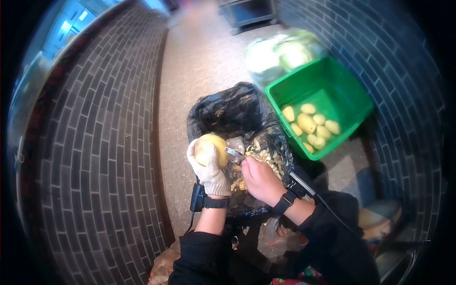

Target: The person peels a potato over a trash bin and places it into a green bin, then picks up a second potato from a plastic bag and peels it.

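Note:
My left hand (207, 165), in a pale knit glove, is wrapped round a large yellowish potato (212, 145). My bare right hand (262, 178) is closed on a peeler (233, 153), whose metal head points at the potato's right side. Both hands are over a bin lined with a black plastic bag (223, 107). Inside the bag, pale peelings (266, 159) lie in a heap below the peeler.
Beyond the bin at the right stands a green crate (349, 92) holding several peeled potatoes (307, 123). A clear plastic bag (285, 52) with pale green contents is behind it. Brick walls (104, 128) flank the floor, and a wheeled cart (248, 13) is at the far end.

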A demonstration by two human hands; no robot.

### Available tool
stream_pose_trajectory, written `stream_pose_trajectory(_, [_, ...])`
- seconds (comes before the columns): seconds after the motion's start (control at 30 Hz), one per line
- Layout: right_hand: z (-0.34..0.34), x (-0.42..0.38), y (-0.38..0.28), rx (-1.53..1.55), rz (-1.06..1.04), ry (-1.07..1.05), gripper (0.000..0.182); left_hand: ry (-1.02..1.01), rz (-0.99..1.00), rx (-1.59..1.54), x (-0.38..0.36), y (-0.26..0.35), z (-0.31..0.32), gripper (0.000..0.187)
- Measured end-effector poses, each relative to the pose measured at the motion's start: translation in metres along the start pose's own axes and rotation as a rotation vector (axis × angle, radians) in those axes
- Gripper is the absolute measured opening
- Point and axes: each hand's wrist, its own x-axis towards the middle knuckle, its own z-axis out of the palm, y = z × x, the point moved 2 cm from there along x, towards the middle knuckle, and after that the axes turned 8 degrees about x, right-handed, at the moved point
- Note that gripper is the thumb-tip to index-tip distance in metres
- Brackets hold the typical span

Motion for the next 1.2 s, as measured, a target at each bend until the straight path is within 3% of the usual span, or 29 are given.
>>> stream_pose_trajectory(0.1, [0.014,-0.004,-0.001,0.017,0.028,0.004,0.023,0.109,0.068,0.054,-0.003,0.001,0.003,0.052])
stream_pose_trajectory(0.23, [0.044,-0.018,-0.001,-0.038,0.062,-0.111,0.023,0.17,-0.16,-0.035,0.008,-0.001,0.001,0.054])
stream_pose_trajectory(0.37, [0.028,-0.008,-0.008,-0.06,0.061,-0.162,0.025,0.144,-0.323,-0.122,0.021,-0.014,-0.015,0.062])
stream_pose_trajectory(0.43, [0.022,-0.001,-0.002,-0.04,0.084,-0.136,0.026,0.014,-0.299,-0.286,0.024,-0.007,-0.014,0.062])
stream_pose_trajectory(0.5, [0.013,0.004,0.0,-0.128,-0.066,0.0,0.027,0.007,-0.277,-0.302,0.017,-0.003,-0.012,0.06])
stream_pose_trajectory(0.6, [0.011,0.007,-0.002,-0.098,-0.038,0.029,0.026,0.077,-0.168,-0.114,0.001,0.012,-0.001,0.056])
stream_pose_trajectory(0.67, [0.013,0.007,-0.005,-0.074,-0.013,0.039,0.024,0.05,0.1,0.109,-0.002,0.002,-0.003,0.053])
stream_pose_trajectory(0.7, [0.014,0.004,-0.008,-0.066,0.043,0.01,0.024,0.044,0.096,0.111,-0.006,0.003,-0.001,0.053])
stream_pose_trajectory(0.77, [0.018,0.002,-0.008,-0.059,0.096,-0.009,0.024,0.16,0.014,0.073,-0.01,0.004,0.001,0.053])
stream_pose_trajectory(0.83, [0.03,-0.002,-0.004,-0.056,0.082,-0.014,0.025,0.167,0.015,0.084,-0.007,0.001,-0.002,0.052])
stream_pose_trajectory(0.9, [0.038,-0.011,-0.009,-0.081,0.173,-0.105,0.026,0.189,-0.11,0.09,-0.003,0.005,-0.004,0.05])
stream_pose_trajectory(1.07, [0.037,-0.014,-0.008,-0.017,0.04,-0.192,0.029,0.204,-0.092,0.064,0.006,0.0,-0.013,0.051])
stream_pose_trajectory(1.13, [0.03,-0.01,-0.007,-0.012,-0.01,-0.153,0.03,-0.006,-0.344,-0.27,0.014,0.001,-0.015,0.05])
stream_pose_trajectory(1.2, [0.017,-0.004,-0.007,-0.041,0.02,-0.115,0.029,-0.013,-0.372,-0.301,0.012,0.004,-0.014,0.051])
